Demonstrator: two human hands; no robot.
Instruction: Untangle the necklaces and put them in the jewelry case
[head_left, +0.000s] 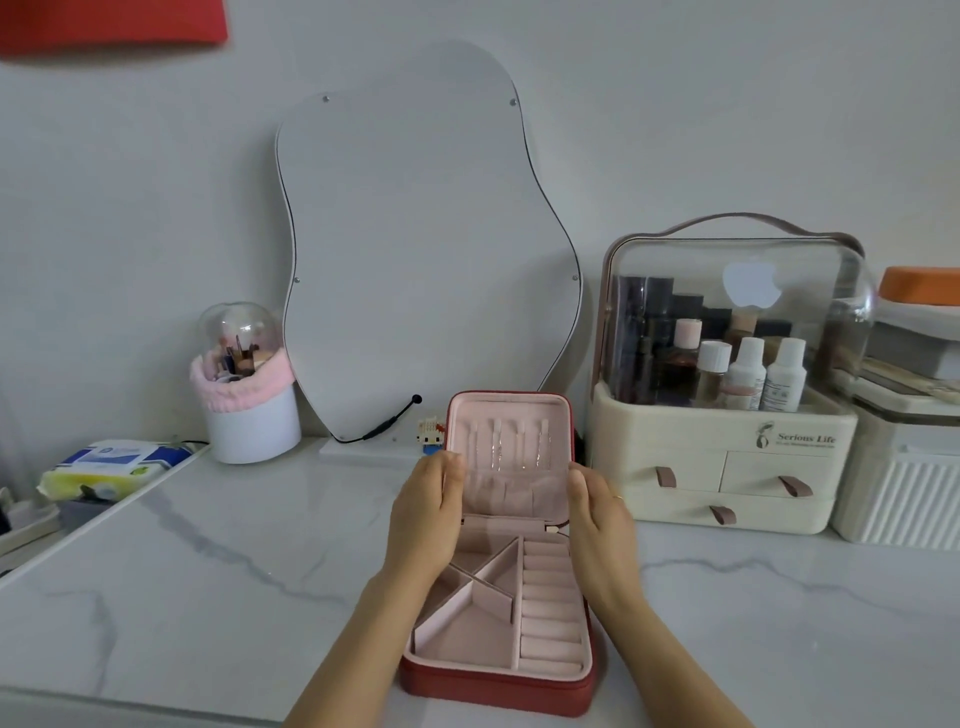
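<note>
White brush cup with pink band (253, 415) far left on grey-veined marble counter (218, 582). Left hand (428, 506), fingers straight, against upright lid's left edge. Red zip jewelry case with pink lining (501, 597) open at centre; thin chains (498, 447) hang inside lid. Right hand (597, 512), relaxed flat, at lid's right edge. Cream cosmetics organiser with clear dome (727, 415) right.

A marble counter (234, 571) carries the open case (498, 670). Right of the case — a cream organizer (727, 467); behind it, a mirror (415, 249); left — a brush pot (254, 421).
</note>
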